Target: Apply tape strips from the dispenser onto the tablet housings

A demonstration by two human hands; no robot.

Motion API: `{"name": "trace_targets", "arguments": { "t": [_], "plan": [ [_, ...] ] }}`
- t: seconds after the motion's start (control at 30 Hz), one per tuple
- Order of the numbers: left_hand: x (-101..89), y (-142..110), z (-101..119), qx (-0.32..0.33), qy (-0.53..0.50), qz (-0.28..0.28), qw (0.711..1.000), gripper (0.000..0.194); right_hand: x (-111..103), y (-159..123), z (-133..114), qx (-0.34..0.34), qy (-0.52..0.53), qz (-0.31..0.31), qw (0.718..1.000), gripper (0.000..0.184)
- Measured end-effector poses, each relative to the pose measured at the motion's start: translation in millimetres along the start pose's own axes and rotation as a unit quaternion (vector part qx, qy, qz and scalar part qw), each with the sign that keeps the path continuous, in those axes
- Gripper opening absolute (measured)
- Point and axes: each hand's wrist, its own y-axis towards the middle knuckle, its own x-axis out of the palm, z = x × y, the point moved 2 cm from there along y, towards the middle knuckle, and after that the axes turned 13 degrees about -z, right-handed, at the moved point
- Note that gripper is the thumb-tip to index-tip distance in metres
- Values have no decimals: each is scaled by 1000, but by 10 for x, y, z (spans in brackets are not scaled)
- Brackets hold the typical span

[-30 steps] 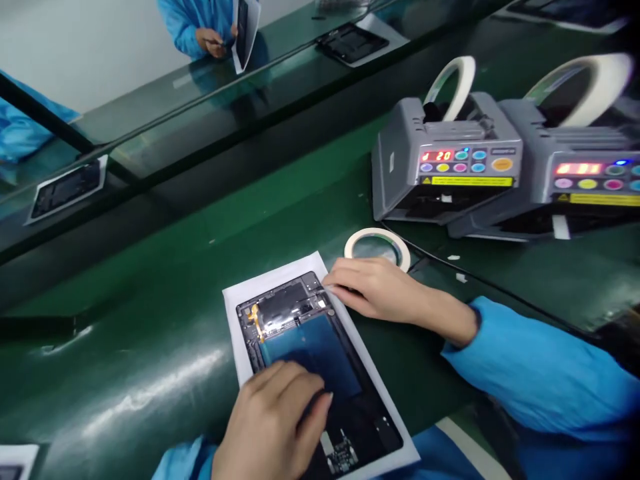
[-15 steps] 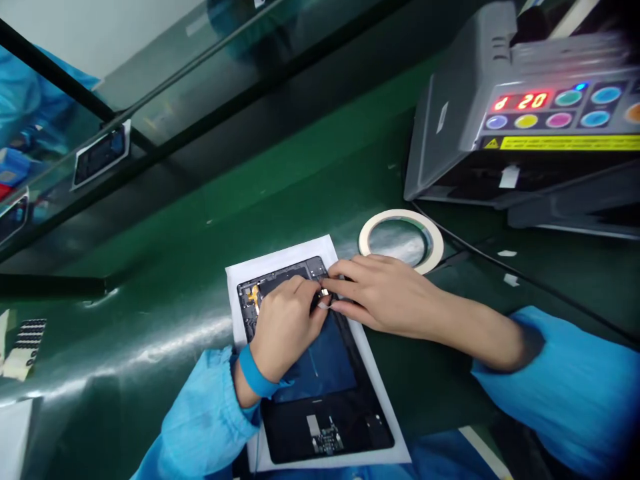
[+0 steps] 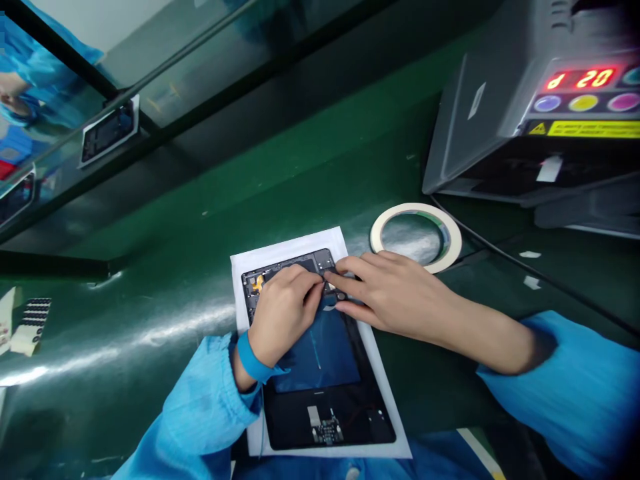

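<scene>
Both hands (image 3: 345, 300) pinch flat tablet (image 3: 320, 373) (glossy black).

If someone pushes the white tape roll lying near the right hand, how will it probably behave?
The tape roll lies flat on the green mat, so it would likely slide, not roll. It is a thin open ring, so it is probably light for its size. Stood on its edge, it would likely roll or tip over.
</scene>
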Motion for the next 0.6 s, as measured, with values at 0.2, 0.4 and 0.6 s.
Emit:
{"name": "trace_targets", "arguments": {
  "t": [0.2,0.4,0.6],
  "plan": [
    [41,-8,-55,12,-35,1,999,15,16,-25,-13,-5,-7,6,1000,30],
    [29,-5,-98,40,-51,-16,998,16,6,-27,-41,-7,-29,10,999,30],
    [16,9,-101,38,-50,-13,998,17,15,-30,-44,-1,-38,11,999,29]
  ]
}}
